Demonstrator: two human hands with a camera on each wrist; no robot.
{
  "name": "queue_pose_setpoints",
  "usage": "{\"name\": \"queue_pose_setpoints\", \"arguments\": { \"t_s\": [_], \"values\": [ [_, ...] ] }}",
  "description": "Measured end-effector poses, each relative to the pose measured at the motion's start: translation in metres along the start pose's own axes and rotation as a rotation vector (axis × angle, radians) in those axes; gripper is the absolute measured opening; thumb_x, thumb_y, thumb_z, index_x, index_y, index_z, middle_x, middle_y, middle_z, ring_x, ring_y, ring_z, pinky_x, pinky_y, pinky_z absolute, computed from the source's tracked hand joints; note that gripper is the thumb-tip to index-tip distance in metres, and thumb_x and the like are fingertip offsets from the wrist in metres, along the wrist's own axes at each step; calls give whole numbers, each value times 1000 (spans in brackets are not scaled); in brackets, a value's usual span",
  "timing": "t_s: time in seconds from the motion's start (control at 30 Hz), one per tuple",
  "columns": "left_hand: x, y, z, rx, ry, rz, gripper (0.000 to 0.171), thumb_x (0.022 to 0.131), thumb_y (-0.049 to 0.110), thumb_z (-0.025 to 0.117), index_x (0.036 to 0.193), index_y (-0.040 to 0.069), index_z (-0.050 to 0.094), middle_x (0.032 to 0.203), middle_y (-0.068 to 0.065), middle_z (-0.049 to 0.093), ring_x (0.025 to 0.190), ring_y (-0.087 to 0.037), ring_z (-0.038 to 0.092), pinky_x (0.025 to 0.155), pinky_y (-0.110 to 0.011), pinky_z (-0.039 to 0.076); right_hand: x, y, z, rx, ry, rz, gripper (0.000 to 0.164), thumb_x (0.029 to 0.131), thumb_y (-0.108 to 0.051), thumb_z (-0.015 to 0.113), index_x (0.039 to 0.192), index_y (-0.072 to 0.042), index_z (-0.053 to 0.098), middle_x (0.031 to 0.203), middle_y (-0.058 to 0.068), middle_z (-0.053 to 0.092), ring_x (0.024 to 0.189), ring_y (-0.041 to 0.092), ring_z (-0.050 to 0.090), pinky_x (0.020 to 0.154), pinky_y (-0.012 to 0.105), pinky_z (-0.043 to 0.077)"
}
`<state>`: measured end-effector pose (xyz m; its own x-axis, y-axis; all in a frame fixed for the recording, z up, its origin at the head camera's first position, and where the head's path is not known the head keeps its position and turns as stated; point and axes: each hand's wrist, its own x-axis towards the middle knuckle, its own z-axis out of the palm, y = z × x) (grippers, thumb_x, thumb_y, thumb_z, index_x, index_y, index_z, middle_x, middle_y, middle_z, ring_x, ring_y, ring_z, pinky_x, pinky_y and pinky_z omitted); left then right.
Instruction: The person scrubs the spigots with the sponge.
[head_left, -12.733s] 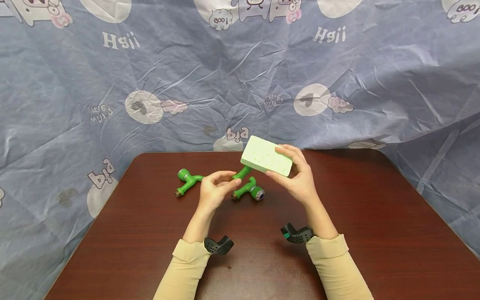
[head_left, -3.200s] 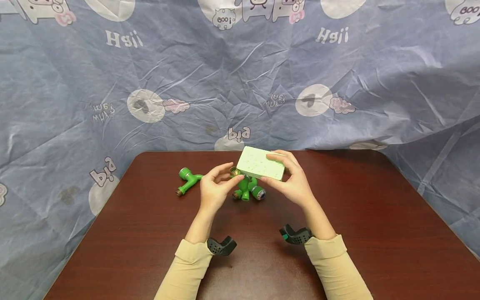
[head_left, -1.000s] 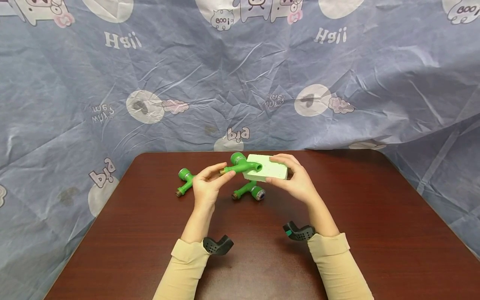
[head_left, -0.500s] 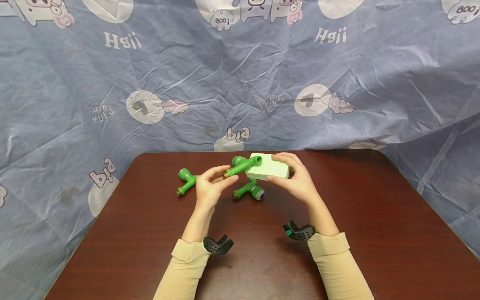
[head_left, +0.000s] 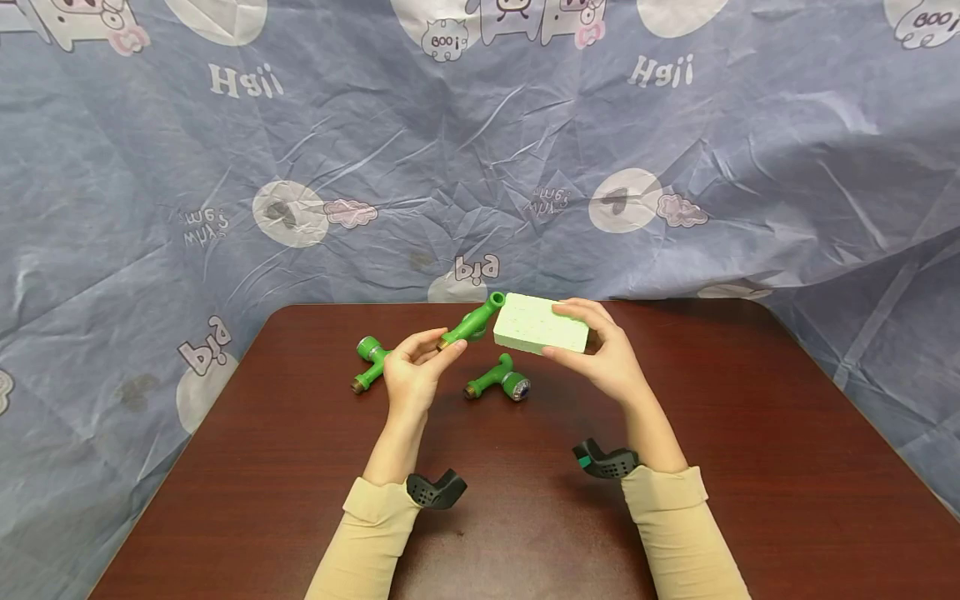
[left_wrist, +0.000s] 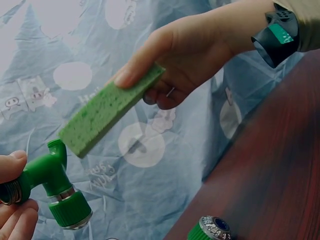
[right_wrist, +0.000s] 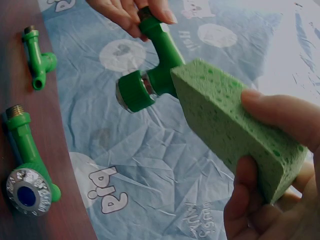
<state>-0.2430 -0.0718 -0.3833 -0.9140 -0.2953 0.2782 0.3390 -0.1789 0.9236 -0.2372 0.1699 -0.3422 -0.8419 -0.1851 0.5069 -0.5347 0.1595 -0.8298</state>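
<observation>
My left hand [head_left: 416,371] pinches a green faucet [head_left: 474,322] by its brass-threaded end, above the table. In the left wrist view the faucet's ribbed knob [left_wrist: 71,209] hangs downward and its spout points up. A pale green sponge [head_left: 540,323] is gripped at its right end by my right hand [head_left: 603,354], thumb on one side and fingers on the other. The sponge's left end is close beside the faucet's spout; whether they touch I cannot tell. Two more green faucets lie on the table: one [head_left: 495,379] below the held one, another [head_left: 371,363] partly behind my left hand.
A dark reddish-brown table [head_left: 517,533] spans the space under both arms. Behind it hangs a wrinkled blue-grey cloth [head_left: 420,150] with printed figures and letters. Black camera mounts [head_left: 437,490] sit on both wrists.
The held faucet has turned between my left fingers, its knob swinging from upper left to behind the body. My right hand has drawn the sponge slightly right and up, off the faucet's body.
</observation>
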Motion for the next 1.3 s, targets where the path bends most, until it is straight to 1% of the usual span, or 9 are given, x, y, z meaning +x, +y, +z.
{"name": "queue_pose_setpoints", "arguments": {
  "t_s": [0.13,0.33,0.43,0.53,0.7,0.9,1.03,1.17,1.3],
  "values": [
    [0,-1,0,0,15,6,32,68,1,83,97,-2,71,77,0,67,69,-13,65,64,-22,55,1,10,-6,67,-47,-47,54,71,19,71,121,12,53,128,21,42,97,15,53,71,17,51],
    [0,-2,1,4,26,13,33,68,3,83,98,-4,71,74,3,66,68,-13,64,62,-19,53,3,24,-8,93,-101,-108,57,69,18,73,122,8,54,129,18,43,104,19,52,75,19,51],
    [0,-3,1,12,12,28,34,69,4,83,99,-6,69,74,2,66,67,-13,64,62,-19,53,3,21,-4,102,-113,-126,57,68,20,72,121,10,53,129,20,43,106,19,52,75,19,51],
    [-1,-3,3,-5,-20,61,32,72,2,81,100,-8,68,76,-3,67,65,-13,65,61,-23,55,2,11,1,90,-117,-132,54,69,20,71,120,13,52,128,23,42,105,17,52,76,18,51],
    [-3,-4,5,-108,-62,90,30,74,-3,77,101,-10,67,78,-14,67,60,-18,66,59,-31,58,1,2,6,74,-114,-135,54,69,20,71,119,14,52,127,25,41,104,16,52,76,18,50],
    [-5,-4,9,-226,-114,49,32,76,-7,74,106,-12,65,81,-14,67,66,-17,68,63,-34,58,2,17,6,117,-135,-125,57,70,17,73,123,8,53,131,19,41,105,20,53,75,19,52],
    [-6,-1,9,-238,-149,29,31,79,-7,71,109,-12,64,83,-11,67,68,-18,69,66,-34,58,2,21,6,112,-134,-132,58,70,16,74,123,6,54,132,16,41,106,19,52,74,19,52],
    [-7,3,8,-244,-173,26,32,81,-11,66,111,-18,59,83,-7,67,69,-14,68,66,-31,58,1,6,11,95,-142,-130,57,69,19,73,121,10,53,132,21,41,108,18,51,74,18,52],
    [-7,3,10,-246,-156,34,30,81,-12,65,110,-19,59,83,-9,66,69,-12,67,65,-29,58,0,-6,15,98,-159,-118,55,68,20,72,119,13,52,131,24,40,107,17,52,74,18,53]
  ]
}}
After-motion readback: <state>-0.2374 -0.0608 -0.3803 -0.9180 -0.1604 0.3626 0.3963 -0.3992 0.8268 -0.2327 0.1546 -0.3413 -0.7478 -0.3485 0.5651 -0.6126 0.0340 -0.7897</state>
